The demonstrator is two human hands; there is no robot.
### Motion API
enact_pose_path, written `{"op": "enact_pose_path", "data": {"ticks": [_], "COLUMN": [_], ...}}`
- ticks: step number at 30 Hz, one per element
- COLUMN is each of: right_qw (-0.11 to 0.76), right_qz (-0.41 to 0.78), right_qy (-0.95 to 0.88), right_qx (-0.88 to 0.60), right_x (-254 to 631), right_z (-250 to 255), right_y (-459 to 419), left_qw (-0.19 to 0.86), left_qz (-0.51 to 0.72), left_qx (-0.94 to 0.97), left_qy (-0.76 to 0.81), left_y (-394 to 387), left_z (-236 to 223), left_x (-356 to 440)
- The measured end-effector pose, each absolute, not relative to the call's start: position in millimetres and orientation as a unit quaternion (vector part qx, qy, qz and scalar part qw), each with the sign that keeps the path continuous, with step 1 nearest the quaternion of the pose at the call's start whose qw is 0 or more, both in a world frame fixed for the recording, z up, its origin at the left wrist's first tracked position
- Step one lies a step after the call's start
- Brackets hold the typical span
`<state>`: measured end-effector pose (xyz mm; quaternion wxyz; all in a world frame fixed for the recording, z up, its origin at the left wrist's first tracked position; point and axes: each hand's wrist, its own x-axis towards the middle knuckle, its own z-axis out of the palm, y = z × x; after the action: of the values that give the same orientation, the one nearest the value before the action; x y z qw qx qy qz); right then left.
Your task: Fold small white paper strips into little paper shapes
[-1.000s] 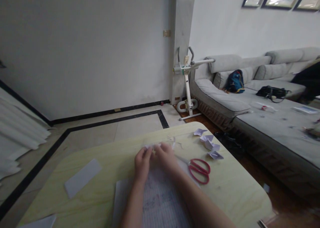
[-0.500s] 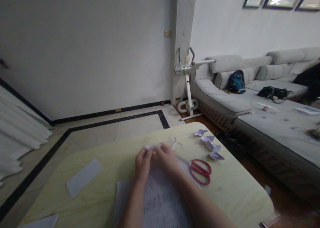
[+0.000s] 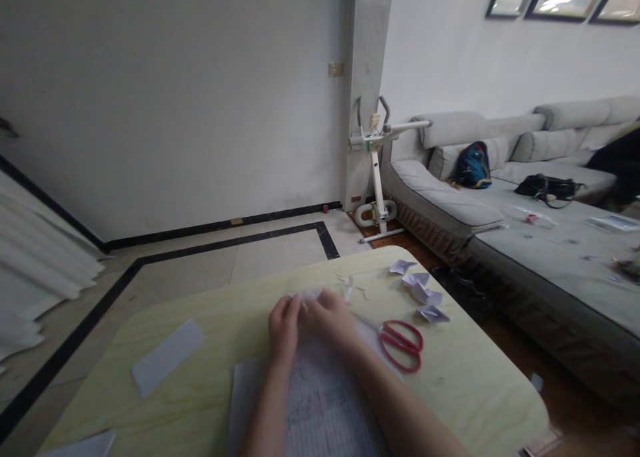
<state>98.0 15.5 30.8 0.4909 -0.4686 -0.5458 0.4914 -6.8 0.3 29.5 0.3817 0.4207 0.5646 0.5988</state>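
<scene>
My left hand [image 3: 284,327] and my right hand [image 3: 334,320] meet at the middle of a pale yellow table [image 3: 200,310]. Both pinch a small white piece of paper [image 3: 311,295] between their fingertips. They rest over a lined sheet of paper [image 3: 320,403] that lies under my forearms. Red-handled scissors [image 3: 400,342] lie just right of my right hand. Several small folded paper pieces [image 3: 423,293] sit further right, near the table's far corner.
A white paper strip [image 3: 167,355] lies on the table's left part, and another sheet [image 3: 80,445] at its near left corner. Small paper scraps [image 3: 350,287] lie beyond my hands. A grey sofa [image 3: 525,230] with bags stands to the right, an exercise bike [image 3: 375,170] by the wall.
My hands stay together on the small paper with only slight finger shifts. The view has moved very little.
</scene>
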Motion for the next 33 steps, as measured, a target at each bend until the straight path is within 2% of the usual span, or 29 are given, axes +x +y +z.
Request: {"op": "enact_pose_path", "data": {"ticks": [8,14,20,33], "right_qw": [0.506,0.508,0.492,0.515], "right_qz": [0.534,0.509,0.533,0.509], "right_qy": [-0.538,-0.535,-0.537,-0.517], "right_qx": [-0.411,-0.444,-0.429,-0.456], "right_x": [100,99,98,96], "right_z": [36,32,37,34], "right_y": [14,16,13,15], "left_qw": [0.379,0.385,0.415,0.429], "left_qz": [0.595,0.602,0.605,0.61], "left_qx": [0.423,0.411,0.395,0.401], "left_qy": [0.569,0.566,0.553,0.533], "left_y": [0,1,-1,1], "left_z": [27,27,29,23], "left_x": [-6,-6,-4,-5]}}
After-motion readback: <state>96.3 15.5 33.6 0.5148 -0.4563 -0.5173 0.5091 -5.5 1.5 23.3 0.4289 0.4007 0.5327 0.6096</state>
